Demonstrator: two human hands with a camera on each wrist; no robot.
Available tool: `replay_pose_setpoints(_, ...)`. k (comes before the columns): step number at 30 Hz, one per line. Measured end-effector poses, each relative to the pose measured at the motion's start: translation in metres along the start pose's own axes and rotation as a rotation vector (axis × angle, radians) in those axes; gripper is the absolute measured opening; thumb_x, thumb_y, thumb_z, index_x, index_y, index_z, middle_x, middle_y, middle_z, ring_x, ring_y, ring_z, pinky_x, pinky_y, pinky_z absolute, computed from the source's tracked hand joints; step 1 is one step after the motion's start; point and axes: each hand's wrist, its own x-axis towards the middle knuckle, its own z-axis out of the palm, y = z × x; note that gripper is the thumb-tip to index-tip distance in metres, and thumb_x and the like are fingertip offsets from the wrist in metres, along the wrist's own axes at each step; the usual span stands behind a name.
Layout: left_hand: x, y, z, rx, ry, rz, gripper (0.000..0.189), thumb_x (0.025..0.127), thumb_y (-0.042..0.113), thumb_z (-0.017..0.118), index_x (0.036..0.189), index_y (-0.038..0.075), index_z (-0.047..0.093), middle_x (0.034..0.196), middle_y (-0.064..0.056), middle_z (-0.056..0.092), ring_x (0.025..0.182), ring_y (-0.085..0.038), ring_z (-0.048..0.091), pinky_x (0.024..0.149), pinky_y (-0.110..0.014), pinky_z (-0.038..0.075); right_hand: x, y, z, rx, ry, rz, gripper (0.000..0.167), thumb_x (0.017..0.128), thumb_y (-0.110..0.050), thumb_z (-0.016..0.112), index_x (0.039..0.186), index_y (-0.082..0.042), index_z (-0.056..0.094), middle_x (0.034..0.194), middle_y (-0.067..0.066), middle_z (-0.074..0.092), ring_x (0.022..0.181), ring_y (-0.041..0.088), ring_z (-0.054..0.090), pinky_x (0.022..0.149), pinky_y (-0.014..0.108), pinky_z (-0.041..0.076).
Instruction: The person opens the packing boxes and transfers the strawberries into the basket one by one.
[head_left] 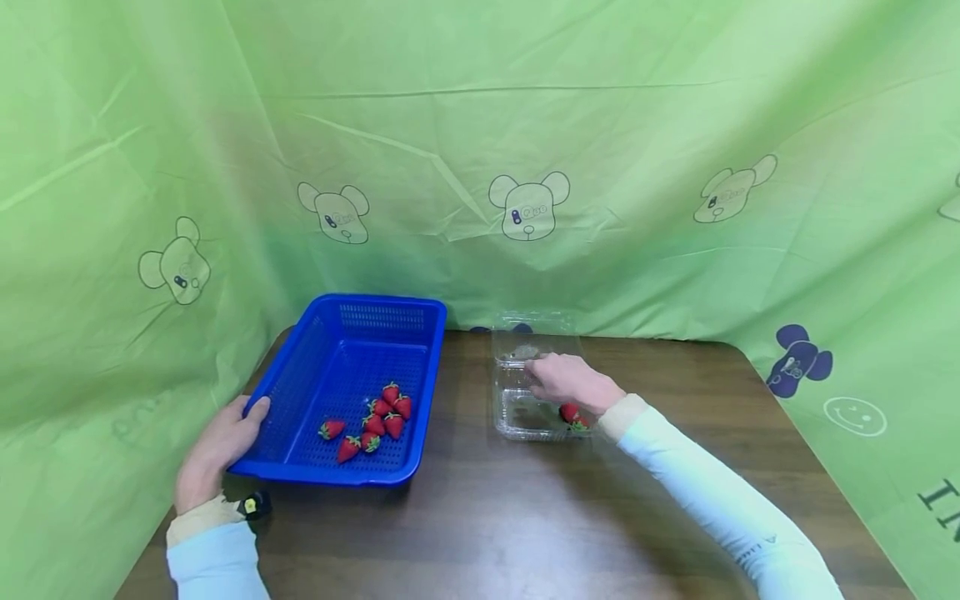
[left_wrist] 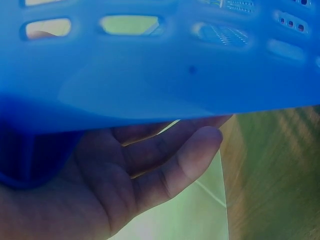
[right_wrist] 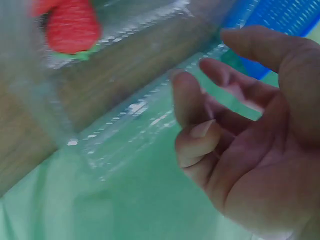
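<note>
My left hand grips the left rim of a blue plastic basket, thumb over the edge. From below, in the left wrist view, its fingers reach beneath the basket's underside. Several red strawberries with green leaves lie toward the basket's front right. Over a clear plastic clamshell box hangs my right hand, its fingers loosely bent. Nothing sits between those fingers in the right wrist view. Strawberries lie in the box's front right corner, partly hidden behind the right wrist.
Both containers stand on a brown wooden table, the box to the right of the basket. The box's raised clear lid leans toward a green curtain printed with bear heads, which encloses the back and sides.
</note>
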Motion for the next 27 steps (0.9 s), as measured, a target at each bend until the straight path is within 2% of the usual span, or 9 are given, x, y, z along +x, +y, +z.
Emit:
replay_pose_setpoints(3, -0.001, 0.001, 0.000, -0.008, 0.002, 0.000, 0.074, 0.110, 0.047, 0.020, 0.144, -0.017, 0.033, 0.134, -0.039, 0.050, 0.114, -0.045, 0.055, 0.095, -0.055, 0.045, -0.004, 0.005, 0.007, -0.028, -0.077, 0.065, 0.024, 0.092, -0.023, 0.070, 0.111, -0.009, 0.066, 0.097, 0.012, 0.070, 0.084, 0.031, 0.069, 0.071, 0.051, 0.058)
replay_pose_setpoints(5, 0.000, 0.001, 0.000, -0.006, 0.004, 0.002, 0.074, 0.110, 0.047, 0.020, 0.144, -0.017, 0.034, 0.133, -0.039, 0.051, 0.112, -0.045, 0.056, 0.094, -0.054, 0.045, -0.007, 0.007, 0.011, -0.028, -0.118, 0.093, 0.030, 0.091, -0.023, 0.073, 0.116, -0.009, 0.066, 0.097, 0.014, 0.071, 0.085, 0.031, 0.069, 0.071, 0.052, 0.059)
replay_pose_setpoints(9, 0.000, 0.001, 0.001, 0.000, 0.009, 0.007, 0.073, 0.110, 0.046, 0.020, 0.144, -0.017, 0.034, 0.132, -0.038, 0.052, 0.112, -0.044, 0.056, 0.094, -0.053, 0.046, -0.012, 0.012, 0.019, -0.034, -0.168, 0.105, 0.037, 0.085, -0.024, 0.081, 0.116, -0.009, 0.065, 0.093, 0.011, 0.070, 0.082, 0.026, 0.067, 0.071, 0.050, 0.059)
replay_pose_setpoints(13, 0.000, 0.001, 0.001, -0.011, 0.009, 0.005, 0.073, 0.110, 0.047, 0.020, 0.144, -0.017, 0.034, 0.132, -0.038, 0.052, 0.112, -0.043, 0.057, 0.093, -0.052, 0.046, -0.016, 0.016, 0.025, -0.070, -0.147, 0.074, 0.031, 0.080, -0.015, 0.082, 0.106, -0.011, 0.065, 0.088, 0.008, 0.068, 0.081, 0.024, 0.065, 0.065, 0.048, 0.057)
replay_pose_setpoints(16, 0.000, 0.001, 0.001, -0.006, 0.016, 0.009, 0.073, 0.110, 0.047, 0.021, 0.143, -0.017, 0.036, 0.130, -0.037, 0.054, 0.110, -0.042, 0.058, 0.092, -0.050, 0.046, -0.015, 0.018, 0.028, -0.076, -0.138, 0.063, 0.023, 0.076, -0.003, 0.075, 0.093, -0.012, 0.062, 0.083, 0.008, 0.067, 0.076, 0.023, 0.065, 0.060, 0.046, 0.055)
replay_pose_setpoints(20, 0.001, 0.000, 0.000, 0.009, 0.027, 0.012, 0.071, 0.111, 0.046, 0.021, 0.142, -0.017, 0.038, 0.127, -0.036, 0.056, 0.109, -0.041, 0.059, 0.089, -0.046, 0.046, -0.013, 0.019, 0.031, -0.071, -0.141, 0.050, 0.022, 0.076, 0.006, 0.067, 0.081, -0.013, 0.057, 0.079, 0.009, 0.068, 0.074, 0.025, 0.066, 0.060, 0.045, 0.056)
replay_pose_setpoints(23, 0.001, 0.000, 0.000, 0.011, 0.029, 0.011, 0.071, 0.111, 0.046, 0.021, 0.141, -0.016, 0.039, 0.126, -0.035, 0.057, 0.108, -0.040, 0.059, 0.087, -0.043, 0.046, -0.013, 0.019, 0.033, -0.073, -0.127, 0.046, 0.023, 0.076, 0.008, 0.065, 0.080, -0.013, 0.057, 0.081, 0.011, 0.068, 0.075, 0.027, 0.067, 0.061, 0.045, 0.057)
replay_pose_setpoints(27, 0.001, 0.000, 0.001, 0.012, 0.021, 0.006, 0.072, 0.110, 0.046, 0.021, 0.141, -0.016, 0.038, 0.126, -0.035, 0.056, 0.107, -0.040, 0.059, 0.087, -0.044, 0.047, -0.013, 0.018, 0.035, -0.024, -0.137, 0.060, 0.022, 0.078, 0.010, 0.063, 0.087, -0.010, 0.060, 0.095, 0.018, 0.064, 0.066, 0.027, 0.065, 0.059, 0.040, 0.056)
